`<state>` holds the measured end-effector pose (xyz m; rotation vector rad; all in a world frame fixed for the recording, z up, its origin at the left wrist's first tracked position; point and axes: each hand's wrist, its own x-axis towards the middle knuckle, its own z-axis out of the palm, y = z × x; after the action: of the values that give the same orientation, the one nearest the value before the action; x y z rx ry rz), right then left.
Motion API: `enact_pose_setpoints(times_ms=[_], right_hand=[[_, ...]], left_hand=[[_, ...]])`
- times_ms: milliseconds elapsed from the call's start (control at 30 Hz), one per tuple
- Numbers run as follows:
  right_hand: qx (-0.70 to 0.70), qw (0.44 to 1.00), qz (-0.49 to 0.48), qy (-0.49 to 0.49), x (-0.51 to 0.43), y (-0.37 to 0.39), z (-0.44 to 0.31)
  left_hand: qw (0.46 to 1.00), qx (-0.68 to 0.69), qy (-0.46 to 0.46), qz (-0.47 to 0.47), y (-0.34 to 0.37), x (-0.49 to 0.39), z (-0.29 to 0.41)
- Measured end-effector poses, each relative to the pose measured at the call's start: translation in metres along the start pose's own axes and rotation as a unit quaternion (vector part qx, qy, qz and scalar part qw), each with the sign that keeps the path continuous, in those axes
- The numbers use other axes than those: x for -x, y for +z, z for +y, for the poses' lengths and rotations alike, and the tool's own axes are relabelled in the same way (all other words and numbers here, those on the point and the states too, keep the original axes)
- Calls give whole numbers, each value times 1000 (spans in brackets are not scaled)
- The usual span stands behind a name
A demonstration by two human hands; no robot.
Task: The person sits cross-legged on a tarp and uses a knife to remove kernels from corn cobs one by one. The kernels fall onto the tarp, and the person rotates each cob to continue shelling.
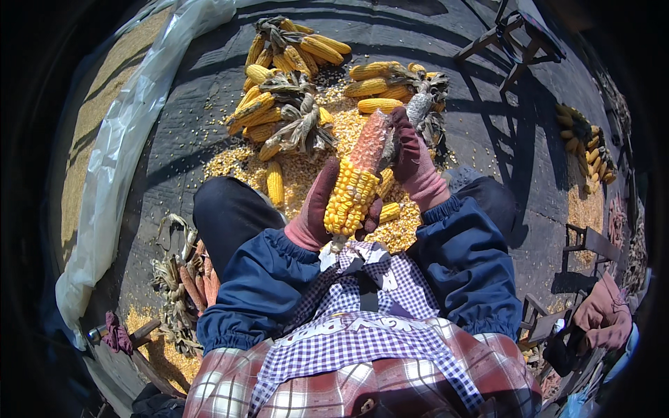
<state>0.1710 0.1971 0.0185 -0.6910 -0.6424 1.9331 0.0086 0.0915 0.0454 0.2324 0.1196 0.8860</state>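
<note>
My left hand [312,209], in a maroon and pink work glove, grips an ear of corn [351,197] from below, over my lap. Yellow kernels cover its lower half; the upper half is bare reddish cob. My right hand [415,159], gloved alike, is closed around a rough grey piece [419,107], apparently an old bare cob. It shows on both sides of the fist, its lower end against the bare cob. Loose kernels [347,125] lie heaped beneath. Bundles of yellow ears tied by their husks [282,112] lie just beyond, with another bundle [381,86] to the right.
One more bundle [298,49] lies farther off. Shelled reddish cobs [196,282] and husks are by my left side. Clear plastic sheeting [123,130] edges spread grain at left. A wooden stool [515,44] stands far right; corn bundles [588,146] and a low bench [593,243] are nearer.
</note>
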Motion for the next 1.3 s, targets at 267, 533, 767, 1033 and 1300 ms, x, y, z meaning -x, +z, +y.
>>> enact_pose_setpoints(times_ms=[267,533,767,1033,1300], right_hand=[[23,949,35,311,40,17,-3],[-69,993,42,83,40,18,-17],[-28,999,-30,-12,46,31,-14],[3,999,-49,-16,31,30,-25],[160,980,99,-66,14,10,9]], left_hand=[[882,-363,244,176,6,10,35],[809,-486,242,225,2,0,16],[989,-80,-117,51,18,2,1],[633,-717,115,269,-9,-13,8],[795,-513,-105,307,2,-8,7]])
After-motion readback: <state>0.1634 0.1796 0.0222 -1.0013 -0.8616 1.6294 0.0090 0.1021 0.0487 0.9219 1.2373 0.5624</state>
